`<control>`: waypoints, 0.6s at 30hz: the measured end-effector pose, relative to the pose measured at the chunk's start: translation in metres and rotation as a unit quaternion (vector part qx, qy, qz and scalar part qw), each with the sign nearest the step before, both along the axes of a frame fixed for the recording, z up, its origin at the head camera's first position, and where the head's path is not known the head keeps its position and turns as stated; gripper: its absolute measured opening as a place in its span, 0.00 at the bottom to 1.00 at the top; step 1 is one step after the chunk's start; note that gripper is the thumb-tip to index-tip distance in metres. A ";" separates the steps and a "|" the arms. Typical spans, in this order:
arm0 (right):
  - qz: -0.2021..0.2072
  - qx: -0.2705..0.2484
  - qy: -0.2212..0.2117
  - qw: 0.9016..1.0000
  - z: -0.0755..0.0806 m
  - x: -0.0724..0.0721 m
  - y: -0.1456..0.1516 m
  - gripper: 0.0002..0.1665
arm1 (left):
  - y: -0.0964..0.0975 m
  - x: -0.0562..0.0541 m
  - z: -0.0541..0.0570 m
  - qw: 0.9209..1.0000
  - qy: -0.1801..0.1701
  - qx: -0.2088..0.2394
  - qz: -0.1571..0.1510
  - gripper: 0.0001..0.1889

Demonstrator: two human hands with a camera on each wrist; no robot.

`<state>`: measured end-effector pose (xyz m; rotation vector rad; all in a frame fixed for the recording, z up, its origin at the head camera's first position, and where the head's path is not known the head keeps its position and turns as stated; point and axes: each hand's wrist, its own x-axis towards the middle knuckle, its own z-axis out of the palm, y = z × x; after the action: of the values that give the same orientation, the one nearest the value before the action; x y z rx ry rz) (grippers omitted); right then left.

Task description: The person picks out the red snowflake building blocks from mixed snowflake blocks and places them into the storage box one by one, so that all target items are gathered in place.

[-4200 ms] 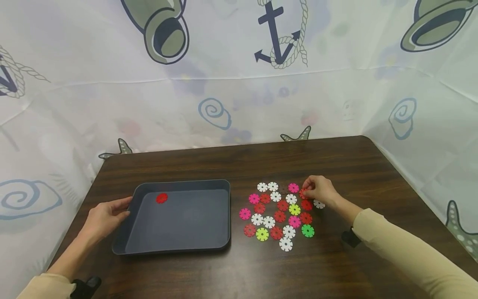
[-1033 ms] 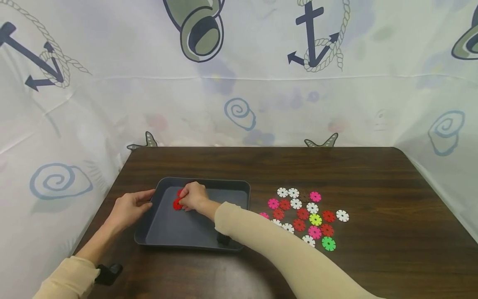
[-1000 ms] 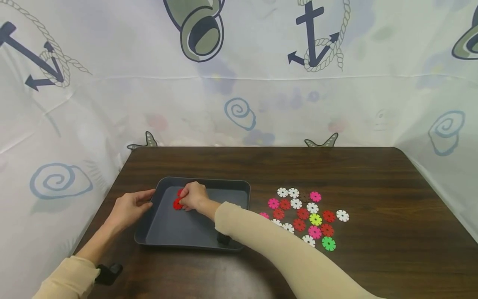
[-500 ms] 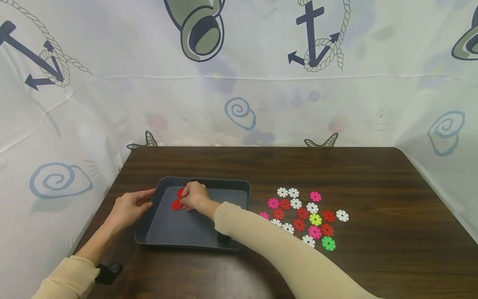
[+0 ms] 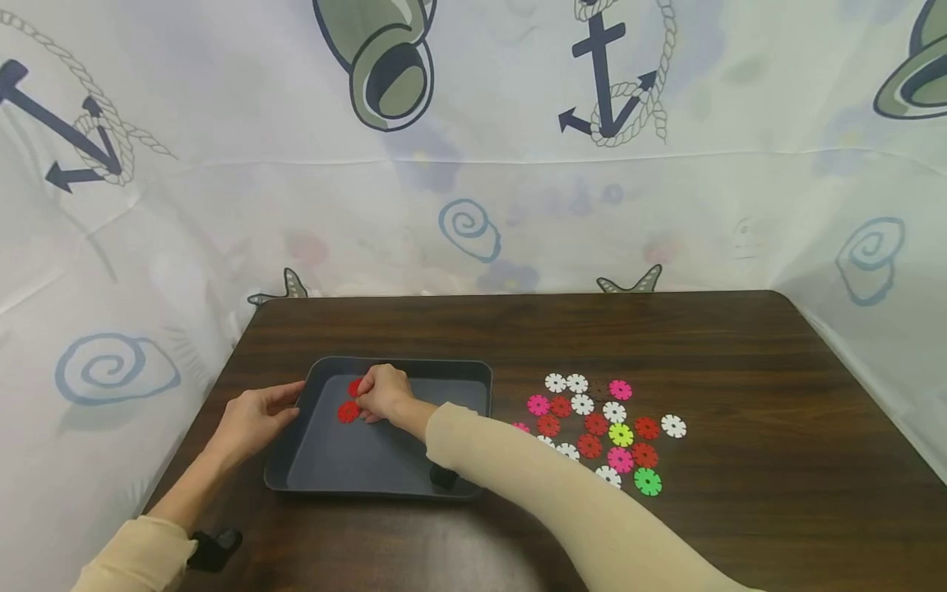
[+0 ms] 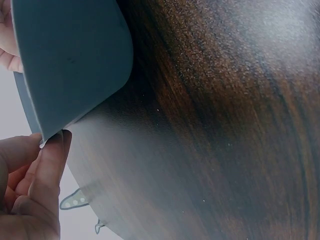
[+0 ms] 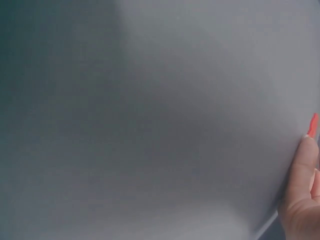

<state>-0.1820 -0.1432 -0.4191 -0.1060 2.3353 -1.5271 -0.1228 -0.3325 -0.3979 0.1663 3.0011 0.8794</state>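
Observation:
In the head view my left hand (image 5: pixel 251 418) holds the left side of a dark grey tray (image 5: pixel 377 473). The left wrist view shows its thumb and fingers (image 6: pixel 47 175) pinching the tray's edge. My right hand (image 5: pixel 388 393) is low inside the tray near its left end. Just left of its fingertips a red notched disc (image 5: pixel 347 412) lies flat, and a second red disc (image 5: pixel 354 386) behind it is partly covered by the hand. In the right wrist view the thumb (image 7: pixel 302 167) ends right at a red disc (image 7: pixel 313 125) seen nearly edge-on.
Right of the tray, notched discs are spread on the dark wood table (image 5: pixel 740 395): several white discs (image 5: pixel 555 382), pink discs (image 5: pixel 620 390), red discs (image 5: pixel 595 423), a yellow disc (image 5: pixel 621 434) and a green disc (image 5: pixel 647 481). My right forearm (image 5: pixel 533 469) hides some of them.
My right hand carried a red disc from the right-hand group into the tray, beside the first one. Lately its fingertips have eased slightly off the disc. My left hand stays at the tray.

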 end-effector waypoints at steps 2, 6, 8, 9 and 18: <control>0.001 -0.010 -0.003 1.000 0.002 0.000 0.003 0.07 | 0.001 0.000 0.000 1.000 -0.003 0.001 -0.001 0.22; 0.011 -0.033 -0.009 0.999 0.010 0.002 0.011 0.04 | 0.001 0.001 0.001 1.000 0.000 -0.004 -0.002 0.22; 0.018 -0.044 -0.010 0.999 0.016 0.003 0.016 0.03 | 0.002 0.001 0.001 1.000 0.002 -0.008 -0.002 0.22; 0.021 -0.050 -0.012 0.998 0.019 0.003 0.018 0.03 | 0.002 0.000 0.001 1.000 0.004 -0.009 -0.002 0.22; 0.066 -0.090 -0.016 0.994 0.046 0.010 0.047 0.09 | 0.003 0.001 0.000 1.000 0.013 -0.013 -0.005 0.22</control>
<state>-0.1716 -0.0966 -0.3733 -0.2735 2.1179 -1.6560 -0.1221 -0.3298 -0.3979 0.1930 3.0312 0.8430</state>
